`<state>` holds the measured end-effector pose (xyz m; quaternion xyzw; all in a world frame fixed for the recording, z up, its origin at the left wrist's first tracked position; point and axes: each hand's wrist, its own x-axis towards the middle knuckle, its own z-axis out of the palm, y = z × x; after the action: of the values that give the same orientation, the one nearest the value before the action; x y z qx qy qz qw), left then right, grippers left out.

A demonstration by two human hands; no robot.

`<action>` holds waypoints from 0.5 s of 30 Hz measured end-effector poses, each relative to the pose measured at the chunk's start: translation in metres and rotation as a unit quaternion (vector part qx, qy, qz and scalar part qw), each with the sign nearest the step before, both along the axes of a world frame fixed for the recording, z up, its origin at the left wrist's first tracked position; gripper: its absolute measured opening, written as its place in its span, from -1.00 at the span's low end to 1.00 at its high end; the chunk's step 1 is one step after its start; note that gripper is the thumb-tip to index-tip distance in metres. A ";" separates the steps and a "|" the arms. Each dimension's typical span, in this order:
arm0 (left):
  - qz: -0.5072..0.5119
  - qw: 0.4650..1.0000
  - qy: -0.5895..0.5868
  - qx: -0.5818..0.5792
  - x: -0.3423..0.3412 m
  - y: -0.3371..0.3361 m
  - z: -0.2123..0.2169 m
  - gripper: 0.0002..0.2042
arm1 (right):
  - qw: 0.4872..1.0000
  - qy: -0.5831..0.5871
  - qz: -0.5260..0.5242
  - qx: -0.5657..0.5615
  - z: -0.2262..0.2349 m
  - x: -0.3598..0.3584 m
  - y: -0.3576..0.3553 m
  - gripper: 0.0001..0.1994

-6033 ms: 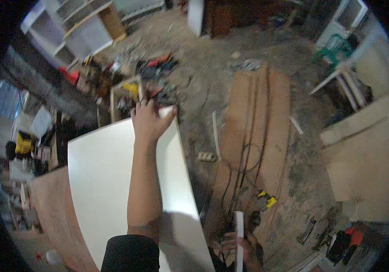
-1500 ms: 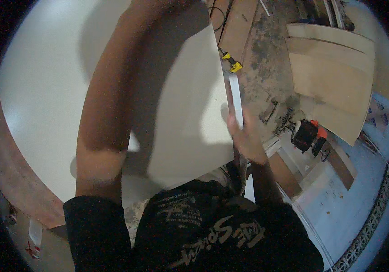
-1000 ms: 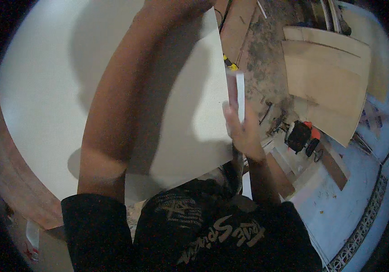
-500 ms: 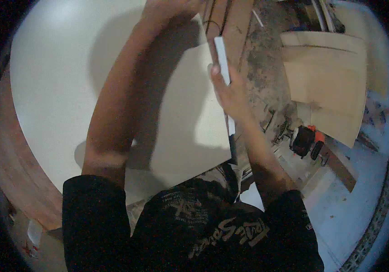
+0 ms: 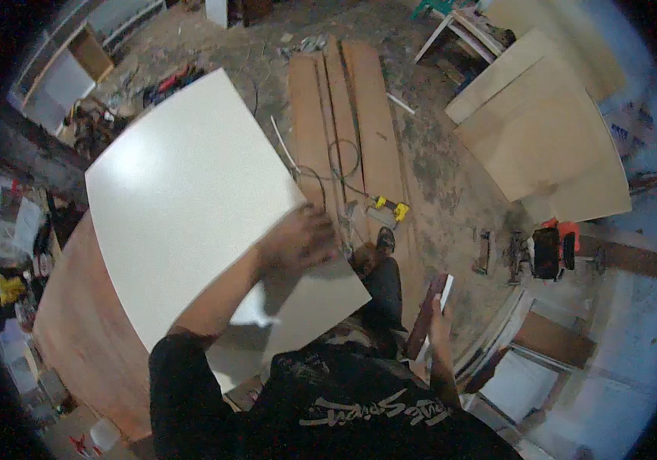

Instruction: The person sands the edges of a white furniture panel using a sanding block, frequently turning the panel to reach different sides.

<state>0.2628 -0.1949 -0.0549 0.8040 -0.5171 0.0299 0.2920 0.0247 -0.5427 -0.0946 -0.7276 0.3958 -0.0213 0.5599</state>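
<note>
A large glossy white panel (image 5: 190,184) lies in front of me on a reddish-brown wooden board. My left hand (image 5: 302,239) is over the panel's right edge, its fingers somewhat apart and slightly blurred; I see nothing held in it. Low on the right, away from the panel, my right hand (image 5: 441,318) is closed around a narrow wooden strip (image 5: 430,310) with a dark reddish-brown face and a white edge. The strip is tilted, its top end pointing up and to the right.
Long brown boards (image 5: 371,115) lie on the floor ahead, with a yellow-and-black power tool (image 5: 390,208) and a looped cable on them. Pale panels (image 5: 551,130) lean at the right, near a red-and-black machine (image 5: 551,249). A wooden-framed piece (image 5: 524,376) stands lower right.
My right hand has moved from the panel's right edge down and right, carrying the strip away. My left hand has come nearer along that edge. The view now takes in more floor.
</note>
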 end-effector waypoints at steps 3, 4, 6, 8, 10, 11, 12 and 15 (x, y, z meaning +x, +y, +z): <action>-0.055 0.993 0.025 0.101 -0.031 -0.003 0.009 -0.51 | 0.998 -0.045 -0.032 -0.025 -0.051 -0.023 -0.015 -0.48; -0.068 0.990 0.015 0.125 -0.038 -0.006 0.005 -0.49 | 0.998 -0.049 -0.028 -0.029 -0.073 -0.026 -0.019 -0.48; -0.085 0.986 0.050 0.136 -0.049 -0.022 0.009 -0.46 | 0.999 -0.032 -0.006 -0.031 -0.077 -0.022 -0.019 -0.47; -0.093 0.983 0.067 0.145 -0.052 -0.029 0.010 -0.44 | 0.999 0.019 0.045 -0.013 -0.041 -0.015 -0.008 -0.45; -0.098 0.983 0.055 0.147 -0.047 -0.030 0.005 -0.43 | 0.999 -0.006 0.012 0.051 -0.023 -0.008 0.007 -0.44; -0.095 0.980 0.031 0.171 -0.043 -0.025 0.002 -0.45 | 0.996 -0.017 0.002 0.088 -0.016 -0.001 0.019 -0.43; -0.091 0.977 0.010 0.194 -0.036 -0.019 -0.002 -0.46 | 0.997 -0.004 0.007 0.077 -0.006 0.005 0.028 -0.43; -0.042 0.989 0.117 0.082 -0.012 -0.007 -0.006 -0.53 | 0.998 0.023 0.003 0.065 0.000 0.011 0.029 -0.43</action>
<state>0.2505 -0.2023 -0.0605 0.8005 -0.5139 -0.1191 0.2845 0.0358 -0.5133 -0.0950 -0.6914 0.4068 0.0235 0.5966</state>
